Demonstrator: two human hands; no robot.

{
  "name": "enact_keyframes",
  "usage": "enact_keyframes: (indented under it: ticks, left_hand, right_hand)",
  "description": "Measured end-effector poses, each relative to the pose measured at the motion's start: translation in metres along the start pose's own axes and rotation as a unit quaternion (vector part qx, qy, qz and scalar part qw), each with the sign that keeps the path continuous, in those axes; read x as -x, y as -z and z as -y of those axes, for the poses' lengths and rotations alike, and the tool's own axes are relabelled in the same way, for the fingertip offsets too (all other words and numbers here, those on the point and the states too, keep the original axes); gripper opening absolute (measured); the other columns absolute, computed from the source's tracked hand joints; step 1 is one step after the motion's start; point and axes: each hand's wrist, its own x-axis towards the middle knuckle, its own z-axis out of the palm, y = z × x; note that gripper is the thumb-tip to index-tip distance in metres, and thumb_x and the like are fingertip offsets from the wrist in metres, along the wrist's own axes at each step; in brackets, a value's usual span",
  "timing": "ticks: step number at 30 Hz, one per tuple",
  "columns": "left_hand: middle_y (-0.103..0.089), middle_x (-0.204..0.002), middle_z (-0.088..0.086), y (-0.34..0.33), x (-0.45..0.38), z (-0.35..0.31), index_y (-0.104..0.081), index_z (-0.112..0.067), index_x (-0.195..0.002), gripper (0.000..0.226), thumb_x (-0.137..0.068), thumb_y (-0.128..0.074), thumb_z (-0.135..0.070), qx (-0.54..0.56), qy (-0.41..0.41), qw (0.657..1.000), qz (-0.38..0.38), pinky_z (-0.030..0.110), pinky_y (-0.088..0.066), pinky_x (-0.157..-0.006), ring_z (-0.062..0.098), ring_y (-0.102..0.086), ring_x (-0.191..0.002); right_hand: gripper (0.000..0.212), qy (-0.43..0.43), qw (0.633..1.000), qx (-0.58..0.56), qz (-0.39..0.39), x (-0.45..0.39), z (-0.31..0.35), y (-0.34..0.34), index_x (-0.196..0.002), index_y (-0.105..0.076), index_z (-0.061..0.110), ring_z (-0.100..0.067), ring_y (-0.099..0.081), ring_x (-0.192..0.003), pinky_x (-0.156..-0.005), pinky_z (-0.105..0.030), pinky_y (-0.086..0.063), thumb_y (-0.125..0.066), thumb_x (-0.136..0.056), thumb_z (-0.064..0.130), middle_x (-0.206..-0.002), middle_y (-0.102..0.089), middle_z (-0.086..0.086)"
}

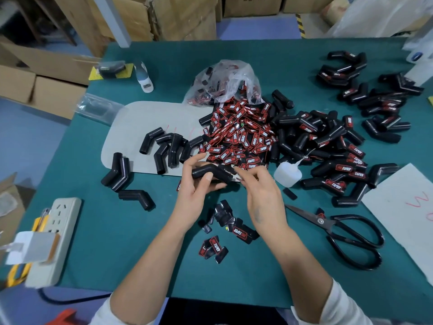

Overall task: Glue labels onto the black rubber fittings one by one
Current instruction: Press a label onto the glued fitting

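Observation:
My left hand (199,181) grips a bent black rubber fitting (212,174) just above the green table. My right hand (260,188) is at the fitting's right end, its fingertips curled against it; whether they pinch a label is hidden. A heap of red-and-black labels (239,134) lies right behind my hands, spilling from a clear bag (225,83). Unlabelled fittings (164,146) lie to the left on a grey mat. Labelled fittings (337,146) pile up to the right. A small white glue bottle (287,173) lies just right of my right hand.
Black scissors (344,233) lie at the front right. Loose labels (225,226) sit between my forearms. A power strip (50,240) lies along the table's left edge. White paper (403,207) covers the right edge. Cardboard boxes (140,17) stand behind the table.

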Motion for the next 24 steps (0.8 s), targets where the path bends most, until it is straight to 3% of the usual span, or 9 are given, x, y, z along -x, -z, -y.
enact_keyframes:
  ticks: [5, 11, 14, 16, 20, 24]
  left_hand:
    - [-0.061, -0.123, 0.000, 0.000, 0.000, 0.000, -0.050, -0.036, -0.142, 0.039, -0.105, -0.058, -0.026, 0.001, 0.000, 1.000, -0.003, 0.040, -0.062, -0.091, 0.032, -0.069, -0.117]
    - [-0.054, -0.126, 0.012, 0.001, 0.000, -0.003, -0.048, -0.034, -0.143, 0.040, -0.104, -0.058, -0.024, 0.013, 0.009, 1.000, -0.005, 0.041, -0.061, -0.093, 0.029, -0.067, -0.116]
    - [-0.057, -0.124, 0.012, 0.001, 0.000, -0.002, -0.044, -0.029, -0.143, 0.040, -0.107, -0.054, -0.015, 0.017, 0.007, 1.000, 0.009, 0.038, -0.062, -0.088, 0.026, -0.070, -0.110]
    - [-0.063, -0.119, 0.009, 0.001, 0.000, -0.004, -0.046, -0.030, -0.141, 0.038, -0.106, -0.056, -0.019, 0.014, 0.000, 1.000, 0.015, 0.036, -0.063, -0.083, 0.025, -0.072, -0.103]
    - [-0.066, -0.114, 0.001, 0.001, 0.001, -0.006, -0.050, -0.038, -0.138, 0.037, -0.104, -0.058, -0.025, -0.001, -0.011, 1.000, 0.018, 0.035, -0.062, -0.079, 0.024, -0.072, -0.097]
    - [-0.065, -0.115, -0.001, 0.001, 0.001, -0.003, -0.049, -0.041, -0.138, 0.038, -0.105, -0.057, -0.024, -0.018, -0.011, 0.999, 0.024, 0.034, -0.063, -0.080, 0.025, -0.073, -0.101]
  right_hand:
    - [0.035, -0.022, 0.997, -0.077, 0.010, -0.001, 0.006, 0.005, -0.121, -0.074, 0.008, -0.036, -0.062, -0.096, -0.079, -0.056, -0.055, -0.060, -0.094, -0.009, -0.112, -0.059, -0.015]
    - [0.005, -0.040, 0.993, -0.113, -0.023, 0.002, 0.011, 0.015, -0.106, -0.064, 0.019, -0.018, -0.062, -0.086, -0.074, -0.046, -0.055, -0.061, -0.103, 0.017, -0.101, -0.060, 0.008]
    - [0.011, -0.053, 0.994, -0.099, -0.006, 0.001, 0.006, 0.013, -0.097, -0.059, 0.019, -0.015, -0.056, -0.083, -0.072, -0.041, -0.053, -0.067, -0.100, 0.014, -0.091, -0.056, 0.012]
    - [0.014, -0.043, 0.998, -0.032, 0.016, 0.000, 0.004, 0.012, -0.096, -0.059, 0.021, -0.017, -0.059, -0.084, -0.069, -0.040, -0.052, -0.071, -0.097, 0.016, -0.088, -0.059, 0.011]
    - [0.015, 0.014, 0.995, 0.102, -0.005, 0.001, 0.003, 0.012, -0.100, -0.073, 0.020, -0.023, -0.067, -0.082, -0.057, -0.035, -0.054, -0.081, -0.089, 0.013, -0.086, -0.068, 0.005]
    - [0.010, 0.019, 0.995, 0.096, -0.025, 0.001, 0.005, 0.016, -0.090, -0.072, 0.021, -0.022, -0.064, -0.072, -0.054, -0.035, -0.051, -0.080, -0.092, 0.016, -0.080, -0.066, 0.006]
